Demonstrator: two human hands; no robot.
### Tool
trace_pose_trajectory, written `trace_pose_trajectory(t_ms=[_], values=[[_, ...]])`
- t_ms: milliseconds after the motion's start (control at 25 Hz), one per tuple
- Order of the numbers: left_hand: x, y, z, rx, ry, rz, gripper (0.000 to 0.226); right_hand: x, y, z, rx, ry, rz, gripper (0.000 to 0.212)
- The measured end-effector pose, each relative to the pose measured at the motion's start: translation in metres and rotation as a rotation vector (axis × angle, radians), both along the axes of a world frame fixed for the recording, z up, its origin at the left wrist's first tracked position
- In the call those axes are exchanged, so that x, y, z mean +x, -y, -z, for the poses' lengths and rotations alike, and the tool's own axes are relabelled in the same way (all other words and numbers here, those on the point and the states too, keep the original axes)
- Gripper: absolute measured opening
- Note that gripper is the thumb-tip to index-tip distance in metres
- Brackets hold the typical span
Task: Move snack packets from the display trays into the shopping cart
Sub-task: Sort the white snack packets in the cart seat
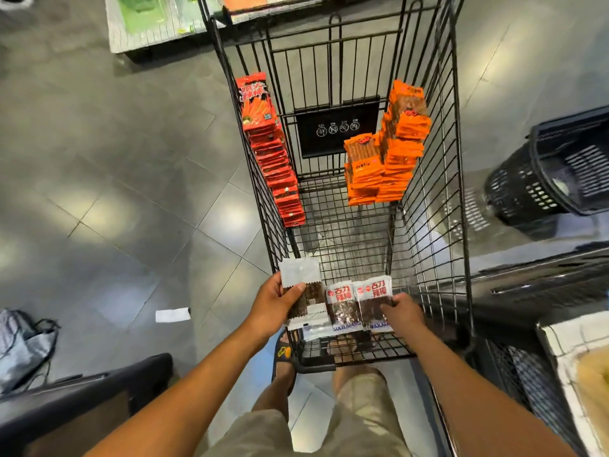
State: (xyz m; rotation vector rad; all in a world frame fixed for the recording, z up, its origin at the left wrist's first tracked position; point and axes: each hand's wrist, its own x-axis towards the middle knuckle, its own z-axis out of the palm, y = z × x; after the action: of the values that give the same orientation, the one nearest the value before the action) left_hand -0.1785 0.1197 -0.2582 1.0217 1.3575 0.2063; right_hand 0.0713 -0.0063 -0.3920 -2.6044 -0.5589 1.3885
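A black wire shopping cart (428, 179) stands in front of me. Inside it, a tall stack of red snack packets (273, 153) leans on the left wall and orange packets (389, 150) are piled at the right. At the cart's near end my left hand (275, 306) grips white packets with dark contents (304, 291), showing their backs. My right hand (403, 316) holds two white packets with red print (359, 305), face up, side by side over the cart floor.
A black plastic basket (557, 169) sits on the floor to the right. A display tray edge (573, 367) is at lower right, a dark shelf at lower left. A white paper scrap (173, 315) and a grey bag (23, 344) lie on the tiled floor.
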Motion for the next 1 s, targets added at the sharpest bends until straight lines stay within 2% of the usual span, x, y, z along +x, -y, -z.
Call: trace_pose_trajectory(t_ms=[160, 280, 400, 520, 720, 880, 1000], values=[[-0.004, 0.002, -0.021, -0.015, 0.041, 0.084, 0.031, -0.011, 0.010, -0.071, 0.193, -0.045, 0.192, 0.014], [-0.004, 0.007, -0.048, 0.019, 0.075, 0.214, 0.027, -0.032, 0.028, -0.131, 0.432, -0.071, 0.346, 0.009], [0.000, 0.011, -0.071, 0.031, 0.104, 0.334, 0.024, -0.056, 0.057, -0.179, 0.570, -0.084, 0.489, 0.011], [0.014, 0.023, -0.092, 0.061, 0.150, 0.478, 0.034, -0.079, 0.095, -0.212, 0.665, -0.065, 0.644, 0.013], [0.054, 0.064, -0.136, 0.124, 0.274, 0.794, 0.033, -0.114, 0.164, -0.249, 0.759, 0.040, 0.826, 0.013], [0.088, 0.099, -0.156, 0.148, 0.327, 0.896, 0.029, -0.128, 0.210, -0.272, 0.808, 0.099, 0.967, 0.011], [0.121, 0.121, -0.170, 0.093, 0.413, 0.981, 0.048, -0.121, 0.239, -0.295, 0.851, 0.139, 1.045, 0.012]])
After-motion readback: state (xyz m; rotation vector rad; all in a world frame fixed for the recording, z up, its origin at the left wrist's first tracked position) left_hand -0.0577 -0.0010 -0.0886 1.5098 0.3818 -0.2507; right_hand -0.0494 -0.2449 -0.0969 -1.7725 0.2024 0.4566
